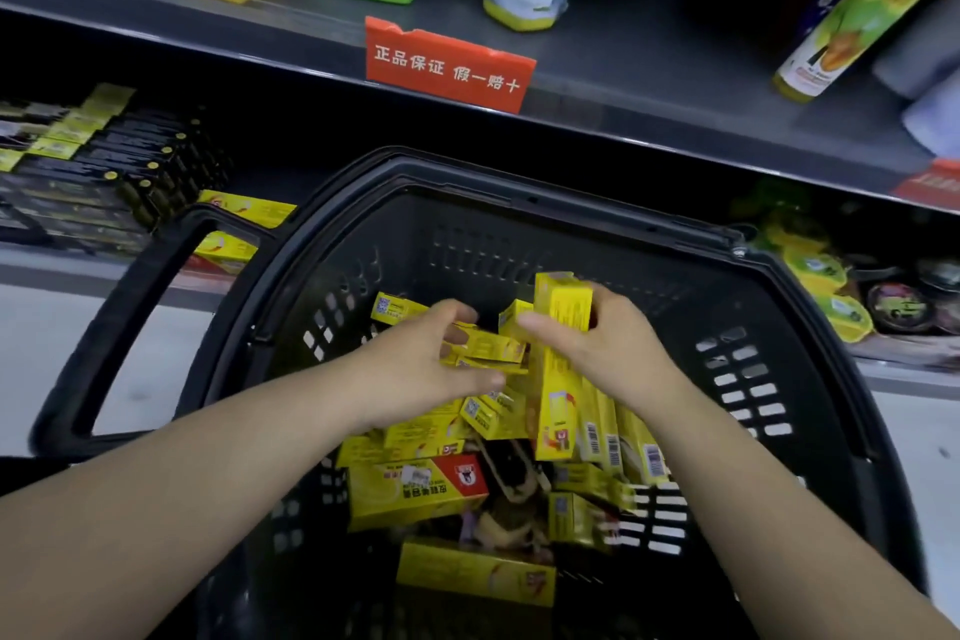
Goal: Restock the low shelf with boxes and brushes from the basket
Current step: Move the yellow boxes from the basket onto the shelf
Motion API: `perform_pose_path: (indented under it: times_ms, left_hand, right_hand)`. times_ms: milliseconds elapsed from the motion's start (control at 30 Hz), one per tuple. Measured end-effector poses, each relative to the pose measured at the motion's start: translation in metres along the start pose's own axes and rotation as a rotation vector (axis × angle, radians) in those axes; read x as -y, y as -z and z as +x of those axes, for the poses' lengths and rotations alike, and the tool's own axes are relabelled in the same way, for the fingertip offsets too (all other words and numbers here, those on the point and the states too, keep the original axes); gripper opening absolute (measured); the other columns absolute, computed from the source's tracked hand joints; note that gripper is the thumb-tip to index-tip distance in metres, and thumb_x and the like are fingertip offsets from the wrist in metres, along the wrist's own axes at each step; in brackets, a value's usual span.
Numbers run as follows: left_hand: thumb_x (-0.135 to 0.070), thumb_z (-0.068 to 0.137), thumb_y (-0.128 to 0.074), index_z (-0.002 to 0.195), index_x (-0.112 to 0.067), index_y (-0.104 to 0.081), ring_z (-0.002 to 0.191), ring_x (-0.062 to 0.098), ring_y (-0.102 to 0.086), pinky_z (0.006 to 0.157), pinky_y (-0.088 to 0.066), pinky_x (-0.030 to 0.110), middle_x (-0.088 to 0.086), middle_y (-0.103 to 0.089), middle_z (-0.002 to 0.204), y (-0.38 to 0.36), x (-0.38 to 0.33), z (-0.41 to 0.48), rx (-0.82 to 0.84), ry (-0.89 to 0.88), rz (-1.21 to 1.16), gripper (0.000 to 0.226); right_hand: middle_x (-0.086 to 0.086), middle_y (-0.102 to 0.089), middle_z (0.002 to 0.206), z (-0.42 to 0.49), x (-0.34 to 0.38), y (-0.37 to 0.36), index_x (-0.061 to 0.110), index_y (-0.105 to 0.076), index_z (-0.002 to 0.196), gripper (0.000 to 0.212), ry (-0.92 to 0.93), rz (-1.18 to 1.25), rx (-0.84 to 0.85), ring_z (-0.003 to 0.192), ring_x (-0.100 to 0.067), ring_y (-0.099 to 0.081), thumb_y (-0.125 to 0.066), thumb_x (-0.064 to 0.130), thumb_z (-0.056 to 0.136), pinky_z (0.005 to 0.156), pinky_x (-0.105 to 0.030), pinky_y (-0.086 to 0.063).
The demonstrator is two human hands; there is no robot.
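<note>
Gripping yellow boxes (563, 307) over the basket (800, 307): both hands' fingers; red tag (448, 63) "正品保证 假一赔十".

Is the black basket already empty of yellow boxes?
No, many yellow boxes lie in the black basket, and the right hand grips one upright.

The basket (810, 327) looks like matt black plastic with slotted walls; the yellow boxes (415, 489) are printed card, faintly glossy; the shelf (649, 83) smooth grey metal

Head view, looking steeply down, close over basket (519, 203), edges blurred.
</note>
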State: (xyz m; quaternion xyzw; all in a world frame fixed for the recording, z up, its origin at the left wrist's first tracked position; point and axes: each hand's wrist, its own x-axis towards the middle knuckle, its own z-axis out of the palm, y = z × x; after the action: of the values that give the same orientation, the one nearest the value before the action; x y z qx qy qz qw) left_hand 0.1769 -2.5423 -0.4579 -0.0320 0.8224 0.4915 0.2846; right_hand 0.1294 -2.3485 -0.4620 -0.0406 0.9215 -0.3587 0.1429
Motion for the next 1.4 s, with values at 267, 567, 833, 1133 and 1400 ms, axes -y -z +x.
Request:
perform_pose_path:
  times_ms: [267, 567, 833, 1133, 1400]
  left_hand:
    - [-0.051, 0.075, -0.065, 0.125, -0.032, -0.048, 0.091, 0.013, -0.068, 0.079, -0.055, 0.031, -0.004, -0.069, 0.106, -0.003, -0.003, 0.013, 0.031, 0.091, -0.334, 0.056]
    - [-0.049, 0.082, -0.062, 0.124, -0.025, -0.051, 0.107, 0.025, -0.06, 0.098, -0.045, 0.046, 0.006, -0.066, 0.113, 0.003, 0.009, 0.021, -0.061, 0.238, -0.368, 0.05]
    - [-0.042, 0.087, -0.059, 0.119, -0.016, -0.056, 0.097, 0.02, -0.063, 0.084, -0.049, 0.035, 0.005, -0.069, 0.105, 0.003, 0.008, 0.02, -0.072, 0.286, -0.464, 0.042]
    - [-0.04, 0.087, -0.059, 0.119, -0.016, -0.055, 0.089, 0.018, -0.069, 0.075, -0.053, 0.032, 0.003, -0.073, 0.097, -0.004, 0.004, 0.015, 0.022, 0.228, -0.526, 0.04]
    - [-0.032, 0.065, -0.081, 0.095, -0.034, -0.05, 0.076, 0.013, -0.071, 0.059, -0.055, 0.026, -0.005, -0.071, 0.089, -0.002, 0.006, 0.012, 0.02, 0.144, -0.407, 0.043]
  right_hand:
    - [0.003, -0.073, 0.089, -0.007, 0.013, -0.021, 0.024, -0.069, 0.092, 0.047, -0.121, 0.515, 0.113, 0.083, -0.011, -0.07, -0.043, 0.063, 0.084, 0.078, -0.029, -0.056]
    - [0.002, -0.038, 0.146, 0.001, -0.079, -0.054, 0.033, -0.025, 0.145, 0.086, -0.085, -0.321, 0.517, 0.129, -0.018, -0.041, -0.074, 0.018, 0.075, 0.101, -0.027, -0.039]
    - [0.001, -0.068, 0.108, 0.0, -0.055, -0.032, 0.029, -0.055, 0.122, 0.037, 0.046, -0.389, 0.196, 0.098, -0.019, -0.063, -0.062, 0.036, 0.086, 0.081, -0.033, -0.052]
    - [-0.011, -0.07, 0.094, -0.024, 0.009, -0.027, 0.013, -0.053, 0.087, 0.04, -0.275, 0.521, 0.065, 0.085, -0.023, -0.069, -0.069, 0.048, 0.075, 0.077, -0.041, -0.058]
    - [-0.011, -0.071, 0.096, -0.013, -0.01, -0.031, 0.013, -0.061, 0.103, 0.054, -0.277, 0.695, 0.077, 0.085, -0.026, -0.07, -0.051, 0.063, 0.083, 0.076, -0.034, -0.058]
